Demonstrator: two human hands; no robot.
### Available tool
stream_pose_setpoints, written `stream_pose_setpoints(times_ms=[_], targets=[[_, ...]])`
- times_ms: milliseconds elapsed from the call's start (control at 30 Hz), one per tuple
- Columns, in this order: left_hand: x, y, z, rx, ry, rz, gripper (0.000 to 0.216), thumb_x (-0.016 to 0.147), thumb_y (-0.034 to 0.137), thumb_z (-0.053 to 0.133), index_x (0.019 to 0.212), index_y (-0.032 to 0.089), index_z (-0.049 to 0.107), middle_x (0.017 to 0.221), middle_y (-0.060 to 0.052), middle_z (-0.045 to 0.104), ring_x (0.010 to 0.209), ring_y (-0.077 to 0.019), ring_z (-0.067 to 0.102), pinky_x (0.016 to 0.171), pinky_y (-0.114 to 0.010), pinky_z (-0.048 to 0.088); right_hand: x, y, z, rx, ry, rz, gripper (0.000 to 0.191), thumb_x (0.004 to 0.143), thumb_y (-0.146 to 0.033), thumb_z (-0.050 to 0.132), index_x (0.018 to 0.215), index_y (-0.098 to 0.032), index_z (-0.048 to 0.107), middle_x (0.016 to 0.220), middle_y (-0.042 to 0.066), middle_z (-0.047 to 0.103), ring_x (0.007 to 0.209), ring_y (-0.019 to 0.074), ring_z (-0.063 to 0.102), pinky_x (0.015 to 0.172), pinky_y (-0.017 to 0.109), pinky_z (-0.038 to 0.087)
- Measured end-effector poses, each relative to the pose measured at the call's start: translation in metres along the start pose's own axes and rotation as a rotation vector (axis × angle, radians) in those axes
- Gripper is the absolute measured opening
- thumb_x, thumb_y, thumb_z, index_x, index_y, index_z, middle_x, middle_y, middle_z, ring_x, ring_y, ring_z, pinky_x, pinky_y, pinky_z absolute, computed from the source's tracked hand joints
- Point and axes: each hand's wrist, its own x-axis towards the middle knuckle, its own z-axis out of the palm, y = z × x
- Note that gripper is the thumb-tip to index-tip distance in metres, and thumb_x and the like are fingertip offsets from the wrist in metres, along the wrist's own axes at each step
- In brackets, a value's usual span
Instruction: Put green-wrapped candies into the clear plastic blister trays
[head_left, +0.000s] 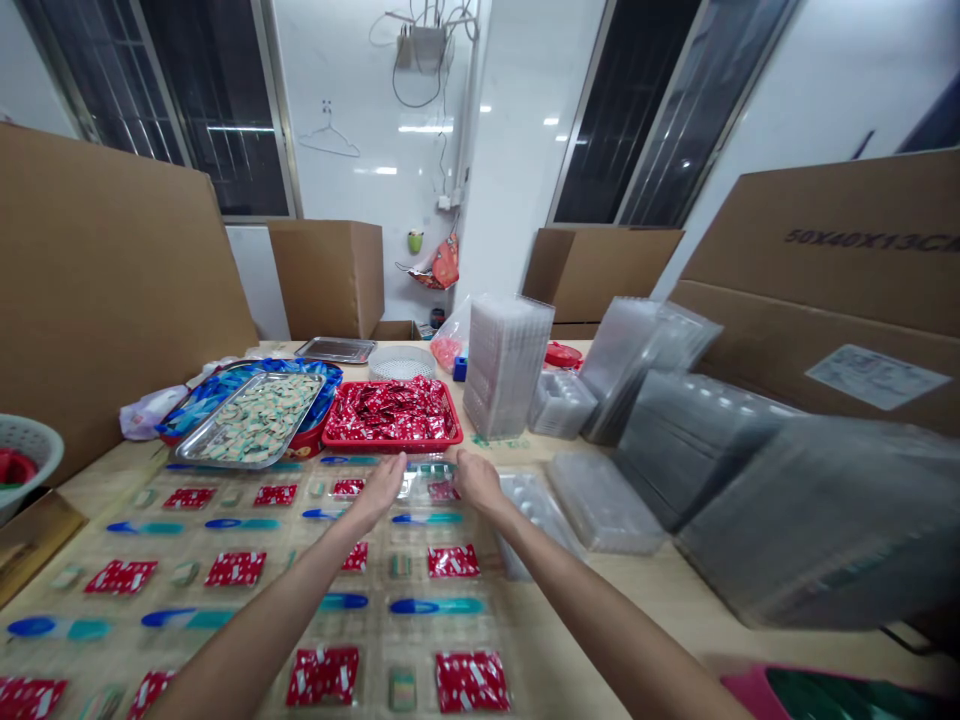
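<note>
Two bare forearms come up from the bottom of the frame and meet just above its centre, where the left grip [381,490] and the right grip [477,482] lie close together on the far end of a clear blister tray [421,492]. The left grip is released, its fingers stretched flat over the plastic. The right grip's fingers bend down at the tray's far edge, and through the blur I cannot tell whether they pinch it. That tray lies on the counter [675,590] in a sheet of similar trays that fills the lower left of the frame, with red packets [453,561], blue sticks [435,606] and small green pieces in their pockets. Just beyond the fingertips stands a red tray [390,444] heaped with red packets, and to its left a steel tray [225,458] of pale pieces. A stack of empty clear trays [506,365] rises right of centre, with cardboard boxes [817,290] behind.
</note>
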Motion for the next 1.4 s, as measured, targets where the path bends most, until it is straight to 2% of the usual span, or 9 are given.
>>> stream_pose_setpoints(times_ms=[200, 367, 633, 967, 1167, 1267, 1400], targets=[[-0.001, -0.008, 0.003, 0.030, 0.013, -0.023, 0.050, 0.088, 0.048, 0.035, 0.115, 0.015, 0.060, 0.133, -0.012, 0.054, 0.129, -0.0245, 0.041, 0.108, -0.039, 0.027, 0.000, 0.000, -0.001, 0.001, 0.026, 0.038, 0.030, 0.083, -0.008, 0.045, 0.110, -0.012, 0.056, 0.100, 0.014, 0.069, 0.094, 0.0207, 0.064, 0.075, 0.025, 0.041], [-0.001, -0.012, 0.007, 0.050, 0.015, -0.040, 0.047, 0.087, 0.048, 0.039, 0.115, 0.017, 0.060, 0.136, -0.011, 0.052, 0.133, -0.0238, 0.036, 0.109, -0.037, 0.025, 0.004, -0.001, 0.004, 0.013, 0.023, 0.041, 0.033, 0.081, -0.005, 0.048, 0.112, -0.012, 0.055, 0.099, 0.013, 0.068, 0.094, 0.0201, 0.063, 0.074, 0.023, 0.039], [-0.005, -0.003, 0.005, 0.028, 0.007, -0.003, 0.044, 0.089, 0.043, 0.035, 0.110, 0.017, 0.063, 0.126, -0.010, 0.060, 0.124, -0.0236, 0.047, 0.106, -0.037, 0.030, -0.001, 0.000, 0.004, 0.012, 0.014, 0.022, 0.032, 0.081, -0.007, 0.046, 0.112, -0.012, 0.055, 0.100, 0.013, 0.068, 0.095, 0.0209, 0.063, 0.074, 0.024, 0.040], [-0.009, -0.004, 0.006, 0.067, 0.017, 0.046, 0.048, 0.090, 0.041, 0.028, 0.105, 0.014, 0.064, 0.118, -0.013, 0.065, 0.117, -0.0252, 0.052, 0.101, -0.038, 0.036, -0.006, 0.001, 0.004, -0.010, 0.022, 0.003, 0.033, 0.083, -0.006, 0.041, 0.112, -0.016, 0.054, 0.100, 0.011, 0.069, 0.097, 0.0208, 0.063, 0.075, 0.025, 0.040], [-0.009, -0.006, 0.009, 0.176, -0.011, 0.113, 0.046, 0.091, 0.041, 0.026, 0.094, 0.018, 0.065, 0.106, -0.011, 0.069, 0.107, -0.0238, 0.058, 0.096, -0.036, 0.039, -0.008, 0.000, 0.006, -0.037, 0.025, 0.004, 0.031, 0.086, -0.007, 0.040, 0.112, -0.016, 0.054, 0.102, 0.012, 0.068, 0.094, 0.0206, 0.064, 0.076, 0.026, 0.042], [-0.009, -0.006, 0.014, 0.277, -0.045, 0.150, 0.047, 0.092, 0.039, 0.024, 0.087, 0.017, 0.065, 0.102, -0.013, 0.069, 0.103, -0.0261, 0.059, 0.096, -0.039, 0.037, -0.009, 0.000, 0.006, -0.054, 0.008, -0.012, 0.032, 0.087, -0.008, 0.041, 0.115, -0.014, 0.054, 0.101, 0.014, 0.068, 0.095, 0.0204, 0.064, 0.078, 0.026, 0.042], [-0.013, -0.006, 0.020, 0.428, -0.076, 0.172, 0.047, 0.091, 0.044, 0.029, 0.084, 0.015, 0.065, 0.108, -0.017, 0.066, 0.115, -0.0318, 0.051, 0.103, -0.047, 0.027, -0.010, -0.001, 0.000, -0.077, -0.041, -0.047, 0.030, 0.086, -0.006, 0.040, 0.108, -0.010, 0.061, 0.102, 0.018, 0.066, 0.096, 0.0217, 0.062, 0.081, 0.027, 0.042]])
